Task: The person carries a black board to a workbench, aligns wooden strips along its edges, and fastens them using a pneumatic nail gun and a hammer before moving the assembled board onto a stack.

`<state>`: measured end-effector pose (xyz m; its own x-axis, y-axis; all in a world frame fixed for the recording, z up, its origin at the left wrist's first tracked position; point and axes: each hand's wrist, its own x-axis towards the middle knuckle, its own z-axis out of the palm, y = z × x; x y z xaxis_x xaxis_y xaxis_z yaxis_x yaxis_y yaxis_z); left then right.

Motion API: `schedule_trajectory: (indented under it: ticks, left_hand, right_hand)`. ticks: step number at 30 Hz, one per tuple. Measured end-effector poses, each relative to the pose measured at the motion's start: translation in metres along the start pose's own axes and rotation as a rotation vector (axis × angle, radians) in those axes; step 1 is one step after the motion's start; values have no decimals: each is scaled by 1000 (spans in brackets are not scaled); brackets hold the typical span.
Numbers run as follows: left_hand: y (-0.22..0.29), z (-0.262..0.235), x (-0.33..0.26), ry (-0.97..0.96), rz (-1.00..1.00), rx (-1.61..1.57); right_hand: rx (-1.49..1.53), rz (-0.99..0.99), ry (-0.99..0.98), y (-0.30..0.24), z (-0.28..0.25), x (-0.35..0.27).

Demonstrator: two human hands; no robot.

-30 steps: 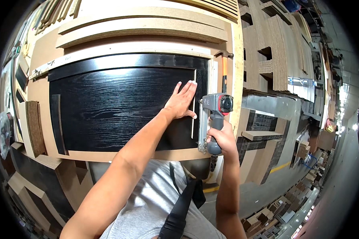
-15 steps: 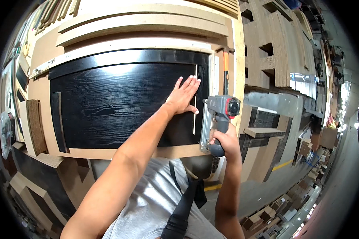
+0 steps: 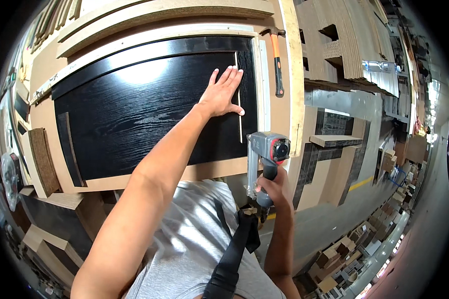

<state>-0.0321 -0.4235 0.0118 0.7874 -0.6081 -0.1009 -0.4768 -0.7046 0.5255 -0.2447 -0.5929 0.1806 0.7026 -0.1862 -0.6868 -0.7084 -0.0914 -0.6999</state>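
A black wood-grain panel [image 3: 134,117] with a raised frame lies flat in front of me. My left hand [image 3: 222,95] is spread on its right part, fingers apart. The fingertips and thumb touch a thin pale strip [image 3: 241,130] that runs along the inner edge of the panel's right frame piece. My right hand [image 3: 274,187] is wrapped round the grip of a grey nail gun [image 3: 267,144], held just beyond the panel's near right corner. The gun's nose end, on its far left side, seems apart from the strip.
An orange-handled hammer [image 3: 277,65] lies right of the panel. Long boards [image 3: 164,27] lie along the far side. A chipboard block [image 3: 44,159] stands at the left. Stacked cut boards [image 3: 329,42] rise at the far right, and a partly built frame [image 3: 329,154] is on the right.
The nail gun has come back toward me, away from the strip, uncovering the hammer's handle. My left hand stays on the strip. The whole view has shifted slightly.
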Motion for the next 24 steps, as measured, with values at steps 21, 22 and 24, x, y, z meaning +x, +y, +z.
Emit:
schedule_trajectory:
  ticks: [21,22,24]
  left_hand:
    - [-8,-6,-7,47,-1,-91]
    - [-14,-7,-7,73,4,-105]
    - [-20,-13,-27,100,-8,-133]
  right_hand:
    - [-202,-10,71,40,15,-26]
    - [-246,-40,76,48,15,-31]
    - [-141,-5,72,59,22,-40]
